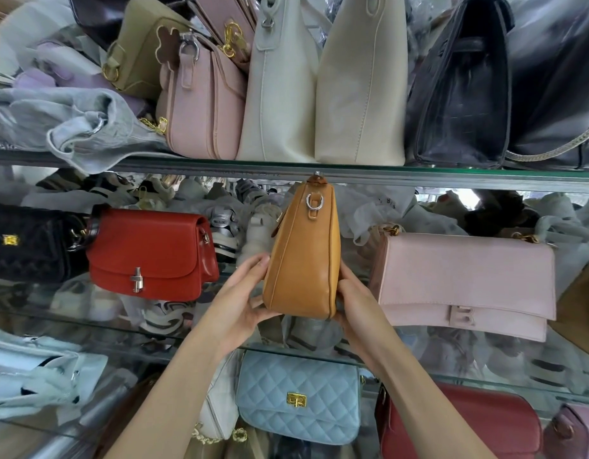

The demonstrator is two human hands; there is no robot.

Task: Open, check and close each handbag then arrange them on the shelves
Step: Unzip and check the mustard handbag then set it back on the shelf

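A tan leather handbag [304, 253] stands upright, end-on to me, at the middle glass shelf [71, 313], its silver strap ring facing me. My left hand [243, 303] grips its lower left side, fingers curled under the base. My right hand [356, 303] clasps the lower right side. The bag looks closed. A red flap bag [147, 253] sits to its left and a wide pale pink flap bag [465, 283] to its right.
The upper glass shelf [452, 178] holds pink, cream and black bags packed side by side. A black quilted bag [25, 243] is at far left. Below, a light blue quilted bag [299, 395] and a dark red bag [468, 422] stand. Wrapped shoes show behind the glass.
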